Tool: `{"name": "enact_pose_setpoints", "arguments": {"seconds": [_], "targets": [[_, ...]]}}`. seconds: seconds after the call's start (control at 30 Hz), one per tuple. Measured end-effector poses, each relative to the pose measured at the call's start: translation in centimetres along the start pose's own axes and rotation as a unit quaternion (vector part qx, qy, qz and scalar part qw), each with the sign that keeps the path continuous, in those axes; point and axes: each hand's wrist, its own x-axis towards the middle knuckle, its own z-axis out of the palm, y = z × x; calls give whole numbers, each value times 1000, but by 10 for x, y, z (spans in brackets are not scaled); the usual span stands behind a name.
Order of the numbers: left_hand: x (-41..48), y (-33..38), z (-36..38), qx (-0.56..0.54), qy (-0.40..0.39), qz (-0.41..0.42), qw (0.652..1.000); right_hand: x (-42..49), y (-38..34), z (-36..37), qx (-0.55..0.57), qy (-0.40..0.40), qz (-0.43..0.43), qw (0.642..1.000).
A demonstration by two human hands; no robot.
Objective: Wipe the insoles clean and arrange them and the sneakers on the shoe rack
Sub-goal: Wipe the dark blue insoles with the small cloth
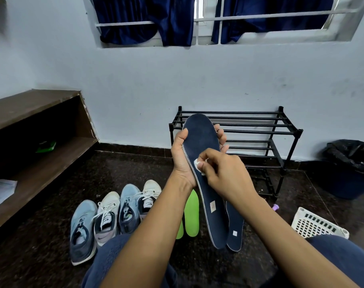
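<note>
- Pale blue wall backs the black metal shoe rack.
- Left hand grips a long navy insole before the rack.
- Right hand pinches a white wad against it.

Cool, dim daylight enters through the gap between the dark curtains of the window at top centre. The shelf at left lies in deep shadow. Wide-angle bending curves the frame edges; the forearms at bottom look slightly soft.
</note>
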Motion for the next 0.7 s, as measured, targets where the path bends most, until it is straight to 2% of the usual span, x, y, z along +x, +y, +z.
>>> {"name": "enact_pose_setpoints", "arguments": {"seconds": [0.13,0.2,0.33,0.47,0.6,0.7], "targets": [[-2,-5,2,22,4,-12,1000,5,5,4,-53,42,37,997],[-2,-4,0,26,4,-12,1000,4,3,6,-13,40,37,998],[-5,1,-6,11,1,4,1000,-1,0,8,143,-56,39,987],[-4,6,-11,-10,16,8,1000,-7,1,13,178,-107,42,977],[-4,1,-5,-7,29,3,1000,-5,2,11,125,-49,37,990],[-6,-8,-1,9,43,0,999,-2,6,9,43,9,36,998]]}}
